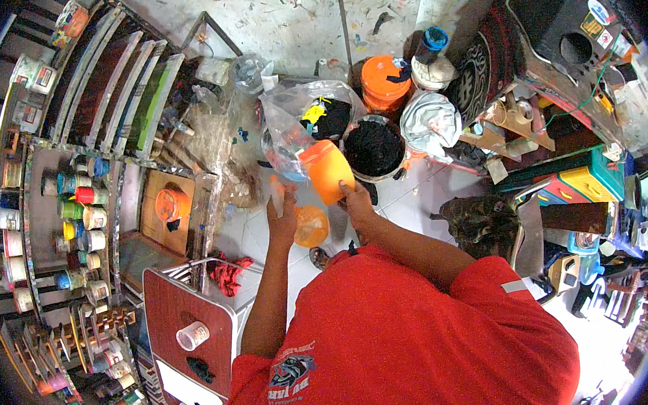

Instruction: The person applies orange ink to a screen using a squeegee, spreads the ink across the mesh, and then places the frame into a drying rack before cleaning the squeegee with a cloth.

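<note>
My right hand is closed on the near right edge of an orange plastic container, which is tilted in front of me. To its left, my left hand is raised with its fingers around a pale, flat piece whose kind I cannot make out. Below and between the hands is a round, see-through orange tub or lid. Just beyond the container, a clear plastic bag lines a bin, with black and yellow stuff in it. Beside that bag stands a bucket filled with something black.
An orange bucket and a white cloth stand against the wall. Shelves of paint jars line the left. A red-brown table bears a white cup. Colourful drawers are at right; a red cloth lies low left.
</note>
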### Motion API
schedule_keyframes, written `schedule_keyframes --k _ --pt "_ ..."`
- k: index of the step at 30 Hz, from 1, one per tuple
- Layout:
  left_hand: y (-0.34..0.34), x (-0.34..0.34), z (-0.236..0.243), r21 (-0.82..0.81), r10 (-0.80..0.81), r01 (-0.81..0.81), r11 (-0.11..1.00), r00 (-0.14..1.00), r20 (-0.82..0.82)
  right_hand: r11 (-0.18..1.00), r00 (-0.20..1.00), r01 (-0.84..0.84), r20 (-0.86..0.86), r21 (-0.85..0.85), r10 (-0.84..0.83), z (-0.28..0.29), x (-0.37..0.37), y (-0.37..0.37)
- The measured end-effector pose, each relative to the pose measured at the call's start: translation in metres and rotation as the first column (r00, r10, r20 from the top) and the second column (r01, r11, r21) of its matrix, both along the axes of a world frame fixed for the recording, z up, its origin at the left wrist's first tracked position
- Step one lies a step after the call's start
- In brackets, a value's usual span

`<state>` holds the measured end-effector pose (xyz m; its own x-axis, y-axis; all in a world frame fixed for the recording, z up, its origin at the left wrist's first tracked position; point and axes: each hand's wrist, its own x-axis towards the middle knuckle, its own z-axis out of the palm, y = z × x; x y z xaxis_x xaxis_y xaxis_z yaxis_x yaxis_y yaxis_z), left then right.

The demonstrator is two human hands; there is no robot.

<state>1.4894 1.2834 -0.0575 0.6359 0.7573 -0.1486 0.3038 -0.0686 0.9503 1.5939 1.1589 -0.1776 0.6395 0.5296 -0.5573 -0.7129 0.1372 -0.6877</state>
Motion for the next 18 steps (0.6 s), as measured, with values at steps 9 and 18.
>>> schedule_keyframes --k 9,18 --pt "-0.007 0.038 -0.028 0.250 -0.511 0.559 0.791 0.828 -0.231 0.990 0.999 0.049 0.022 -0.133 -0.047 -0.030 0.029 -0.061" --pt "-0.037 0.102 -0.044 0.063 -0.672 0.749 0.660 0.626 -0.397 0.967 0.964 0.218 -0.127 -0.135 -0.235 -0.028 0.035 -0.089"
